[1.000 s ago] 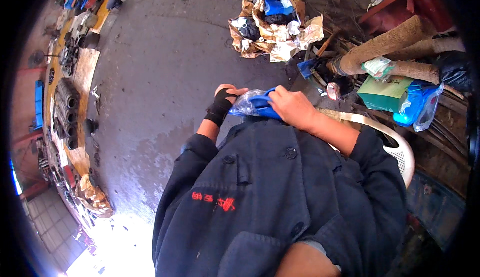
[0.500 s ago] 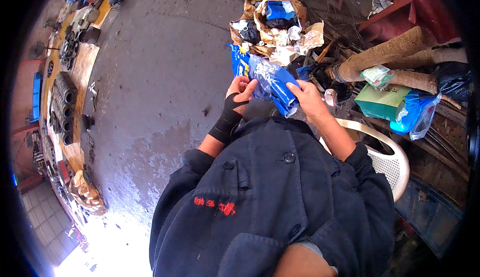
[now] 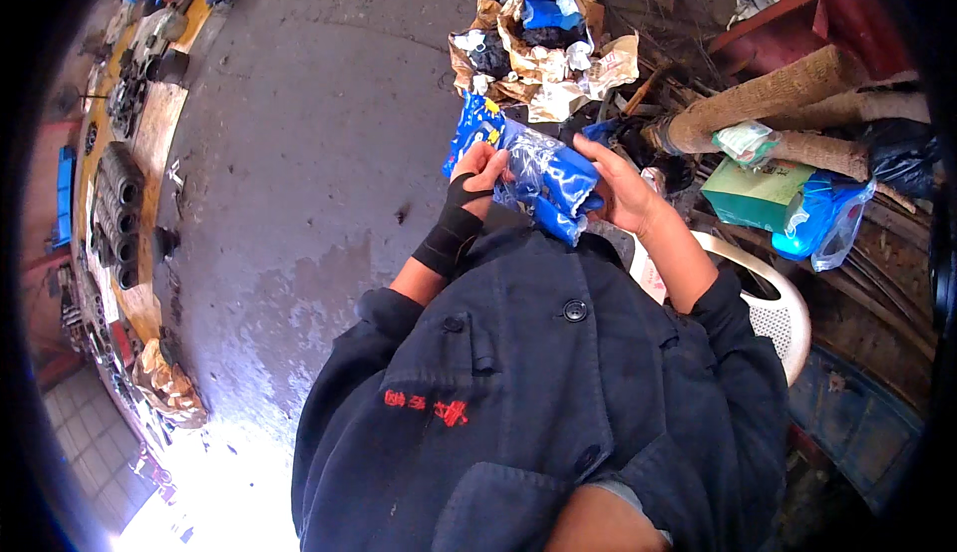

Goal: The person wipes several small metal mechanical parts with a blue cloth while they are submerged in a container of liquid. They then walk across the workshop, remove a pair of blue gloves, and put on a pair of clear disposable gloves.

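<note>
A shiny blue plastic packet (image 3: 543, 168) with a clear, crinkled middle is held up in front of my chest. My left hand (image 3: 480, 168), its wrist wrapped in a black band, pinches the packet near its left end, where yellow and white print shows. At the right end, my right hand (image 3: 628, 193) is open, its thumb raised off the plastic. The lower fingers of that hand are partly hidden behind the packet's edge, so I cannot tell whether they touch it.
Torn brown paper (image 3: 608, 68) with blue and black bags lies ahead. To the right are rolled tan bundles (image 3: 758, 98), a green box (image 3: 758, 193), a blue bag (image 3: 812, 213) and a white plastic chair (image 3: 788, 323). Metal parts (image 3: 120, 198) line boards at the left.
My right thumb has lifted off the packet and the hand has opened. The packet's right end now looks looser and more crumpled. My left hand keeps its pinch.
</note>
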`<state>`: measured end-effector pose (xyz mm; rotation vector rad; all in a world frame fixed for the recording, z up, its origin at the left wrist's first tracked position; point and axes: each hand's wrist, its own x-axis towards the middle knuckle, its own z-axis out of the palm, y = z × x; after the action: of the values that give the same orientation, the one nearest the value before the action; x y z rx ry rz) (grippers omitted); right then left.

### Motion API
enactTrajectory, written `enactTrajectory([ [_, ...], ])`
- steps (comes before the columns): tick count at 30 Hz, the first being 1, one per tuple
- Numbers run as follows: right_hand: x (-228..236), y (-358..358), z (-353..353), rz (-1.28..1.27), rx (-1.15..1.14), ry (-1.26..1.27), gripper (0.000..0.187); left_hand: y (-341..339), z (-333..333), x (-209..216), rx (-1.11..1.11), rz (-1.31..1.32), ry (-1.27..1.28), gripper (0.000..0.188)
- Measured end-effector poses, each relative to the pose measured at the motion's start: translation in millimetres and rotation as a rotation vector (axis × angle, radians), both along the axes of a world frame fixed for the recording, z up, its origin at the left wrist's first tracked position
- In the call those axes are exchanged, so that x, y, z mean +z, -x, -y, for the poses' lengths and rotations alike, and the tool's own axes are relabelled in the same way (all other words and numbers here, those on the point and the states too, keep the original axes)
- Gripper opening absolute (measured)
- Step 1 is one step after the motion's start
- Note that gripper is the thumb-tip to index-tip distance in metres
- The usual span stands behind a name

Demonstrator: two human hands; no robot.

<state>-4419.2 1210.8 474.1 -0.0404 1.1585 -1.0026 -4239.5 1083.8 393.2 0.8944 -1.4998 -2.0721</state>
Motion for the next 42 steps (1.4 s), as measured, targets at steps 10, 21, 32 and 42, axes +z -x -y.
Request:
enactTrajectory([
  [10, -8, -39, 9, -0.150, 0.202, -0.115, 0.046, 12, 2, 19, 0.133, -0.005, 0.118, 0.020],
  [21, -22, -52, 18, -0.160, 0.193, 0.092, 0.021, 20, 9, 10, 0.344, 0.300, 0.357, 0.042],
  [32, -15, -64, 17, -0.805, 0.472, 0.196, 0.029, 32, 81, -14, 0.490, 0.215, 0.349, 0.036],
  [42, 74, -52, -16, -1.384, 0.768, 0.224, 0.027, -11, 143, -40, 0.674, 0.222, 0.253, 0.046],
])
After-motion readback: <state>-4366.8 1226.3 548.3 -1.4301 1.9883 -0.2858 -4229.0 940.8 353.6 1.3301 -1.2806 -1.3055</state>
